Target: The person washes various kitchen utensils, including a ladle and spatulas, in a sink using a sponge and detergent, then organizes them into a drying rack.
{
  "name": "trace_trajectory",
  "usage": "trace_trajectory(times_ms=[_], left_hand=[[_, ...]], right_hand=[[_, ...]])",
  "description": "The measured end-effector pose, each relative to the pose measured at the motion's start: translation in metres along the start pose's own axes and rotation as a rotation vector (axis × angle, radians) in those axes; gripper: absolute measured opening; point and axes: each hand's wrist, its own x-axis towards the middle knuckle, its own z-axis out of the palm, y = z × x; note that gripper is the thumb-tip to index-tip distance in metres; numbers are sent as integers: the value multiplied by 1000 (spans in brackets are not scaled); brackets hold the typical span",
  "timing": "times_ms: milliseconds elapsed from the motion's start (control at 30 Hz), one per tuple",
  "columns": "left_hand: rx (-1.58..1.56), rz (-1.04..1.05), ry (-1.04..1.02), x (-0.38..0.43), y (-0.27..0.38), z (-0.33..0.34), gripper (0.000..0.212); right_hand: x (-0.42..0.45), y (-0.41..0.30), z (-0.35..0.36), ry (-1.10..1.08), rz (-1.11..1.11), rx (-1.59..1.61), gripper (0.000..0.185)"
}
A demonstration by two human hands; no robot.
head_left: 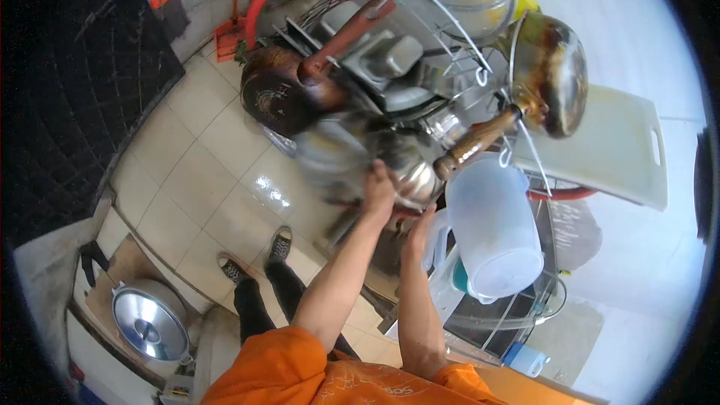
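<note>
Both my arms reach forward to a crowded metal dish rack [444, 62]. At the blurred metal pots in the middle is my left hand [379, 188], its thumb up against a shiny steel pot [416, 174]; its grip is unclear. My right hand [419, 230] is beside that pot's lower edge, partly behind the handle of a translucent plastic pitcher [495, 230]. A blurred round metal vessel [332, 152] lies left of my left hand. Above the pitcher hangs a scorched saucepan [551, 76] with a wooden handle. A dark pan [281, 90] with a reddish-brown handle hangs at the upper left.
A white cutting board [613, 146] stands by the wall at right. Below the pitcher is a dark gas stove top [489, 320]. A lidded aluminium pot [151, 323] stands at lower left. An orange dustpan [229, 39] and a brush [171, 8] are beyond the tiled floor [208, 180].
</note>
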Motion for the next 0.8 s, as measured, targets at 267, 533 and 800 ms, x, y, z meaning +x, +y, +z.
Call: trace_trajectory(times_ms=[267, 533, 800], left_hand=[[204, -37, -37, 41, 17, -27, 48], [76, 146, -276, 51, -95, -144, 30], [897, -536, -162, -124, -246, -403, 25]], right_hand=[[-151, 2, -96, -368, 288, -165, 18], [-263, -52, -230, -485, 280, -214, 23], [-167, -56, -422, 106, 759, 368, 23]])
